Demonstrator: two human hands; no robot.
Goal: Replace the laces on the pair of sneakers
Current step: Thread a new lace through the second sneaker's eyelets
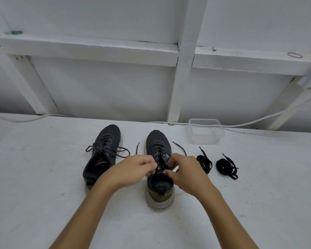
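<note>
Black lace (161, 159) pinched by left grip (133, 168), right grip (184, 169) — fingertips hide eyelets

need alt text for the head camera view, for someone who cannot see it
Both hands, left hand and right hand, pinch the dark lace at the top of the right black knit sneaker on a white table. The left black sneaker is tied; two coiled black laces lie right.

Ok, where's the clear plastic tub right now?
The clear tub sits at the back of the white surface, right of the right-hand sneaker, just beyond the two coiled black laces.
</note>
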